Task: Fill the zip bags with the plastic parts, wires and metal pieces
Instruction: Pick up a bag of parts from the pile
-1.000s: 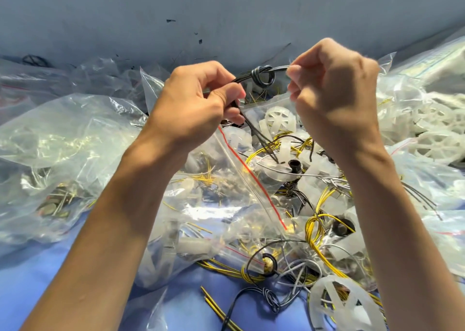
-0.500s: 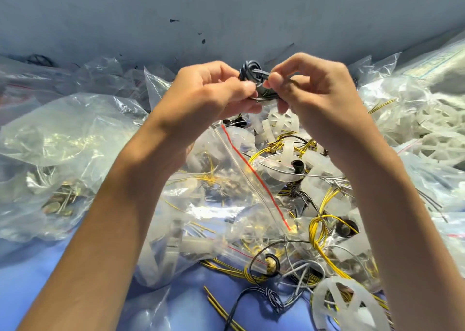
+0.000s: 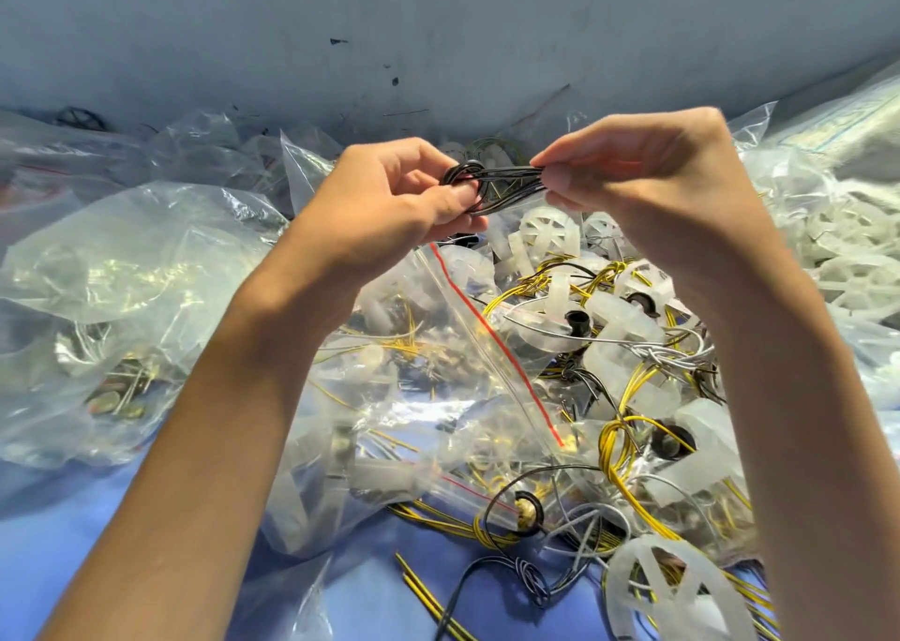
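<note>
A bundle of black wires (image 3: 506, 186) is held up between both hands, above the pile. My left hand (image 3: 389, 202) grips its knotted left end, where the wires loop round. My right hand (image 3: 647, 178) pinches the right end between thumb and fingertips. Below them lies a clear zip bag (image 3: 438, 387) with a red strip along its mouth, holding white plastic parts and yellow wires. Loose white plastic wheels (image 3: 550, 231), yellow wires (image 3: 618, 450) and black rings (image 3: 577, 321) are heaped to the right of the bag.
Filled clear bags (image 3: 117, 299) lie at the left, some with metal pieces inside. More bags of white plastic wheels (image 3: 857, 251) sit at the right. A grey wall (image 3: 438, 32) rises behind. Blue table surface (image 3: 58, 543) shows at the lower left.
The hands came together over the black wires, then drew apart a little; the bundle is now stretched sideways between them instead of bunched at the fingertips.
</note>
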Motion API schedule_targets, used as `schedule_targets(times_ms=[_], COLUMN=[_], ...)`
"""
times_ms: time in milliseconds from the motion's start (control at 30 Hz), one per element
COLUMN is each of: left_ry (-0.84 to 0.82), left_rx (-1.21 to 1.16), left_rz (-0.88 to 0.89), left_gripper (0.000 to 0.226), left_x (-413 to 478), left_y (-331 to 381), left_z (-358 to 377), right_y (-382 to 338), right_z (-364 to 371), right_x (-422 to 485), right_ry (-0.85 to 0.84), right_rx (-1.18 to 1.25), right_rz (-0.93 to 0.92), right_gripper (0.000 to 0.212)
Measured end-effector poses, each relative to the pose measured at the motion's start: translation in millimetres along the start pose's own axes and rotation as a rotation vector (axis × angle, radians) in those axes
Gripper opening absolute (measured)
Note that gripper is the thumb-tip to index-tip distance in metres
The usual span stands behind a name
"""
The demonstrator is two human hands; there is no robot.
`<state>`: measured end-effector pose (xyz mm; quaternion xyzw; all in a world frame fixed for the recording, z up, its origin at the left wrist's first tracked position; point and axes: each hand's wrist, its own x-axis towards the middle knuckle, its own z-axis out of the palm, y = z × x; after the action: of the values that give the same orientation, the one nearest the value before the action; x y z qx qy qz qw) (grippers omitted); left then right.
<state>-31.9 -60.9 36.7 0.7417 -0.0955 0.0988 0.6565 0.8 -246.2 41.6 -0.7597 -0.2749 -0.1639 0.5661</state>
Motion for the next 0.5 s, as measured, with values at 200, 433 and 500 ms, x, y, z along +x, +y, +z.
schedule_targets(times_ms=[200,433,500], left_ry=[-0.164,-0.55,-0.517], left_rx=[0.539,0.957,0.865], left_rz=[0.094,0.066,0.123], left_gripper=[0.007,0.009,0.007], left_x=[2.4,-2.9,-3.2], left_y=[-10.9,-14.8,-12.9], left_z=[-13.2,-22.7,-20.3], right_y=[3.8,13.6,15.0], right_z=[-10.5,-11.5,-5.4], right_x=[-0.7,-2.2,-1.9], right_ry=[-0.053,-0.28,-0.378], right_rx=[-0.181,-0.402,-0.389], right_rz=[0.084,0.236,0.259], right_gripper=[0.022,0.02,0.016])
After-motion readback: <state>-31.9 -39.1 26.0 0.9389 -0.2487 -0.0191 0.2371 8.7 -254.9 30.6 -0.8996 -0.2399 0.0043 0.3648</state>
